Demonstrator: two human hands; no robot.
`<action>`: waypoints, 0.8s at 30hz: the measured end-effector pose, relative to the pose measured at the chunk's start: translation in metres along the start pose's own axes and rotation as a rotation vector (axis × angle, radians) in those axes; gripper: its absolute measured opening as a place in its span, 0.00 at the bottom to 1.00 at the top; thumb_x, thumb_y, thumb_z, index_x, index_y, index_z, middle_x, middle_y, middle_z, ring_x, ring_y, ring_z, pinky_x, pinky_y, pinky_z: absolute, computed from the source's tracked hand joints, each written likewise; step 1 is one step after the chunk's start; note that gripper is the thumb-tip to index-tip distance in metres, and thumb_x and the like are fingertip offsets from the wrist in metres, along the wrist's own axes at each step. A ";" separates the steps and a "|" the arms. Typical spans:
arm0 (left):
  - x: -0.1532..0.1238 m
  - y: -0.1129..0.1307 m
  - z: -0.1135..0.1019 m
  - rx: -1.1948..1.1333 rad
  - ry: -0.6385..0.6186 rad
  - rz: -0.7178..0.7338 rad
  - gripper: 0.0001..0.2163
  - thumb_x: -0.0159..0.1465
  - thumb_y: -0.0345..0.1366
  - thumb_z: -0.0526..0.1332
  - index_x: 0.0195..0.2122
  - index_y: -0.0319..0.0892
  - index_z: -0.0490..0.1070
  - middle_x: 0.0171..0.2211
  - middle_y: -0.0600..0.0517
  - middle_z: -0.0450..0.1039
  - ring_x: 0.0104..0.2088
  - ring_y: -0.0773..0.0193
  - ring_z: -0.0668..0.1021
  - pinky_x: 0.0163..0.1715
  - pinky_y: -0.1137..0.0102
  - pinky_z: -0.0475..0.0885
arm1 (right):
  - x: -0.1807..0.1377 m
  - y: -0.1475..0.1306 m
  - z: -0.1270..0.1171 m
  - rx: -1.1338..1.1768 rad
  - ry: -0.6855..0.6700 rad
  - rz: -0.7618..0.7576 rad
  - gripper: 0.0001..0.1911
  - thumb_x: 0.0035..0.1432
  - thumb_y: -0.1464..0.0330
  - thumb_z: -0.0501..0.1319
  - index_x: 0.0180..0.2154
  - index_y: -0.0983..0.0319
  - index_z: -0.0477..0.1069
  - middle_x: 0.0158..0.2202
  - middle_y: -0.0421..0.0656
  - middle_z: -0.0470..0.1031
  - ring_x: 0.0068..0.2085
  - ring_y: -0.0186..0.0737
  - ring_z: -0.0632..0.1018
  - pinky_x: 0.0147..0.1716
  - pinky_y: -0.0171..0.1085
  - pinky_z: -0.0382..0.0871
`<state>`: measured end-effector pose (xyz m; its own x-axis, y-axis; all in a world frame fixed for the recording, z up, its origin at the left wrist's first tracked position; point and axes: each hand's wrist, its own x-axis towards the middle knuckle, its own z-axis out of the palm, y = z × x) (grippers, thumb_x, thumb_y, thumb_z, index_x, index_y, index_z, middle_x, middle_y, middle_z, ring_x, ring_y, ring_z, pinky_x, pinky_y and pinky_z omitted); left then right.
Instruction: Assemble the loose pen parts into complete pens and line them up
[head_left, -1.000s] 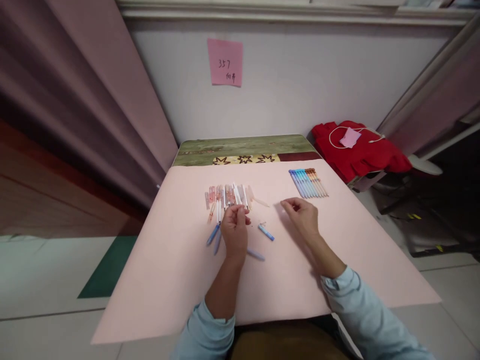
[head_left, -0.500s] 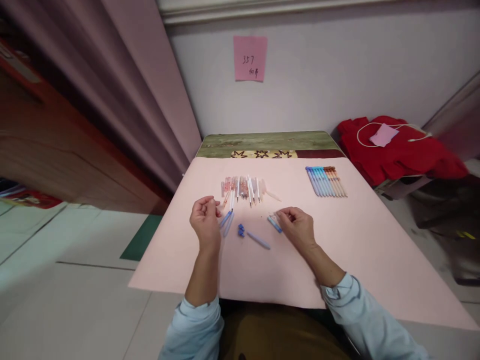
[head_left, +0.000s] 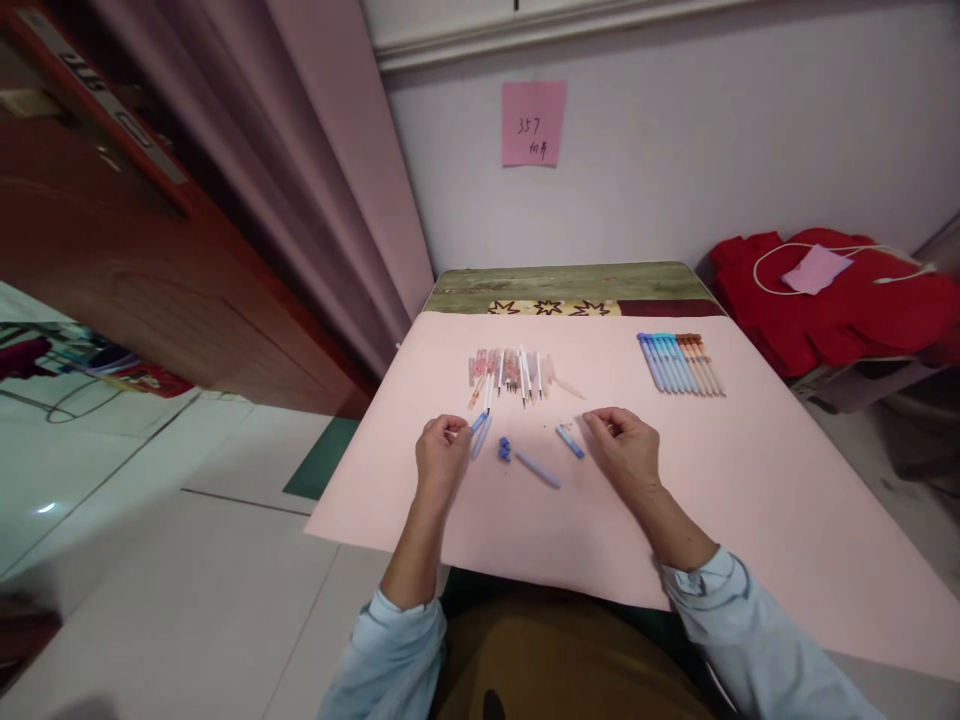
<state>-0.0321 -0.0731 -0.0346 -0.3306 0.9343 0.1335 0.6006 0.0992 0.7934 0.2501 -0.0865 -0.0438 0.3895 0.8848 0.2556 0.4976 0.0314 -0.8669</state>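
My left hand [head_left: 441,456] is closed in a pinch at the near end of a blue pen barrel [head_left: 478,423], left of centre on the pink sheet. A pale blue barrel [head_left: 482,438] lies right beside it. My right hand [head_left: 628,448] has its thumb and index fingertip together; whether anything small is between them is hidden. Just left of those fingertips lies a short blue pen part [head_left: 570,442], with a small clear piece at its upper end. Between the hands are a cluster of dark blue small parts [head_left: 505,449] and a lavender barrel [head_left: 538,470].
Farther back lie several white pen refills [head_left: 523,375] among pinkish clear pen parts [head_left: 491,362]. A row of blue and orange-brown pens [head_left: 679,364] is at the right. The pink sheet [head_left: 750,520] covers the table. Red cloth [head_left: 757,310] with a white cable sits beyond the right edge.
My right hand has let go of the short blue pen part and drawn slightly away from it. My left hand has come down to the blue barrel. The view has turned left.
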 end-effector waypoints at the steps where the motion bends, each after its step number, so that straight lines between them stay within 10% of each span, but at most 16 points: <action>1: -0.001 0.000 0.001 0.034 0.004 0.011 0.05 0.54 0.36 0.63 0.31 0.44 0.76 0.32 0.52 0.74 0.26 0.66 0.73 0.32 0.68 0.69 | 0.000 0.001 0.000 0.001 0.005 0.003 0.12 0.54 0.58 0.64 0.30 0.60 0.80 0.25 0.40 0.75 0.26 0.37 0.71 0.29 0.36 0.65; 16: -0.009 -0.005 0.008 0.152 0.000 0.125 0.11 0.57 0.33 0.59 0.42 0.45 0.74 0.35 0.51 0.75 0.32 0.61 0.75 0.37 0.66 0.69 | 0.003 0.004 0.002 -0.061 -0.009 0.027 0.11 0.54 0.59 0.63 0.31 0.58 0.79 0.26 0.38 0.77 0.25 0.36 0.72 0.31 0.36 0.66; 24: -0.012 -0.009 0.014 -0.252 0.059 -0.005 0.16 0.57 0.37 0.62 0.47 0.42 0.70 0.32 0.54 0.71 0.24 0.70 0.68 0.29 0.74 0.68 | -0.001 0.001 0.002 -0.106 -0.034 -0.072 0.11 0.55 0.60 0.61 0.29 0.58 0.79 0.28 0.40 0.78 0.26 0.36 0.73 0.32 0.36 0.66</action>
<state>-0.0232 -0.0800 -0.0513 -0.3794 0.9117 0.1576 0.4010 0.0085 0.9160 0.2487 -0.0868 -0.0452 0.3244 0.8974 0.2990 0.6033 0.0471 -0.7961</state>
